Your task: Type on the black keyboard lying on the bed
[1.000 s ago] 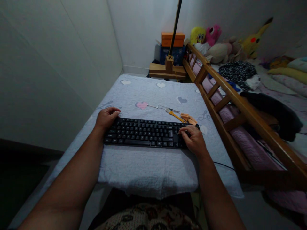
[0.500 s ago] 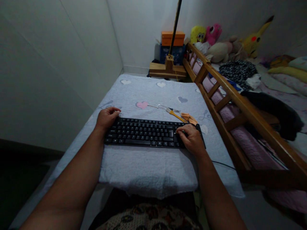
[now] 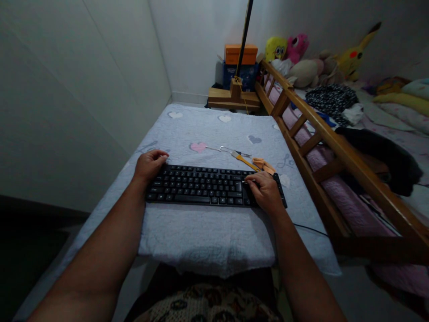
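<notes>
A black keyboard (image 3: 201, 185) lies flat on the cloth-covered table in front of me. At its far left corner rests my left hand (image 3: 149, 165), fingers curled together against the keyboard's edge; what they pinch, if anything, is too small to tell. My right hand (image 3: 264, 188) is over the number-pad side, its thumb and fingertips pinched just above the keys. A small pale tip shows at those fingertips, but its kind is unclear. Behind the keyboard lie a brush with a yellow handle (image 3: 246, 162), a thin metal tool (image 3: 229, 149) and a crumpled orange cloth (image 3: 263, 164).
The table bears a pale blue cloth (image 3: 208, 232) with heart prints. A black cable (image 3: 310, 229) runs off to the right. Along the right side stands a wooden bed rail (image 3: 315, 132), with plush toys and clothes behind it. An orange box (image 3: 241, 54) and a wooden stand (image 3: 221, 96) are at the back.
My right hand has shifted slightly toward the back of the keyboard, its fingertips now higher on the keys. My left hand and the keyboard have stayed in place.
</notes>
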Demonstrator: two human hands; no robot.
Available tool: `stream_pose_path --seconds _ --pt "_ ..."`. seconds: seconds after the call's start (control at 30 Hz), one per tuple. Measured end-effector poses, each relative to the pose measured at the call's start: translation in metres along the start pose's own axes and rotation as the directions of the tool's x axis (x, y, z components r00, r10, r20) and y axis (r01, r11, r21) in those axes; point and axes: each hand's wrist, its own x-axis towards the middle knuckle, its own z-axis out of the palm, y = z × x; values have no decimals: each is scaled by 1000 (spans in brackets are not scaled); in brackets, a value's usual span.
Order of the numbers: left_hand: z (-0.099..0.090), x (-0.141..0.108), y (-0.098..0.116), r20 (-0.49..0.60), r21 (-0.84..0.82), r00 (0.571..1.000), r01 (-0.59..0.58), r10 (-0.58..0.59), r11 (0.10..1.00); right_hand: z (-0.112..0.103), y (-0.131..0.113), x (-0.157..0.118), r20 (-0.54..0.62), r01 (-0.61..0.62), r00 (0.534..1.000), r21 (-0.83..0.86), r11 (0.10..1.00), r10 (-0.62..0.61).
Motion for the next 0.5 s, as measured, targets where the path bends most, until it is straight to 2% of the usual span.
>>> stream_pose_path --seconds 0.5 --pt "0 -3 5 3 15 1000 4 -4 1000 1 2 -2 -11 9 1000 13 1000 -9"
